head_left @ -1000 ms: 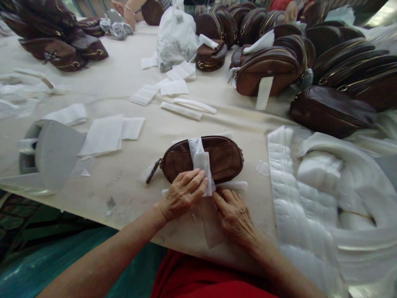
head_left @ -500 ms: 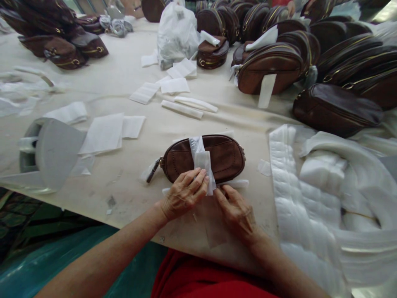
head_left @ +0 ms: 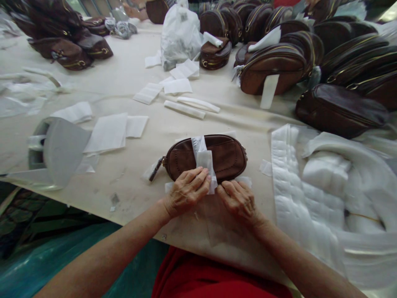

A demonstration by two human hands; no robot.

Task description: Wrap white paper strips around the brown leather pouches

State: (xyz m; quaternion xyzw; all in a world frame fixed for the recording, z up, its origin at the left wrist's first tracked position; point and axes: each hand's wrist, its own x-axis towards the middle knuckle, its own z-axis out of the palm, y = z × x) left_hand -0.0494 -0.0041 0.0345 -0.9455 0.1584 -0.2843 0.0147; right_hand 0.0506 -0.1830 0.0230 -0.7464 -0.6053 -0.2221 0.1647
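A small brown oval bag [head_left: 223, 159] lies on the table, with a white strip [head_left: 204, 159] running across its middle. My left hand [head_left: 189, 188] rests at the bag's lower edge, its fingers together and pressing on the strip's lower part. Just to the right, my right hand [head_left: 237, 198] has its fingers curled at the bag's bottom edge, close to the strip's end; what they pinch is hidden. A wrapped zipper pull [head_left: 156, 169] sticks out at the bag's left end. Pieces of white foam show from under the bag.
Many brown bags [head_left: 273, 68] are piled at the back right, others [head_left: 66, 49] at the back left. A grey tape dispenser [head_left: 62, 153] stands left. White foam sheets [head_left: 107, 132] lie beside it. Layered white foam [head_left: 291, 194] covers the right. A plastic bag [head_left: 181, 35] stands behind.
My right hand's fingers have curled in more and moved slightly up against the bag's lower edge. My left hand keeps its place on the strip. The whole view has shifted slightly.
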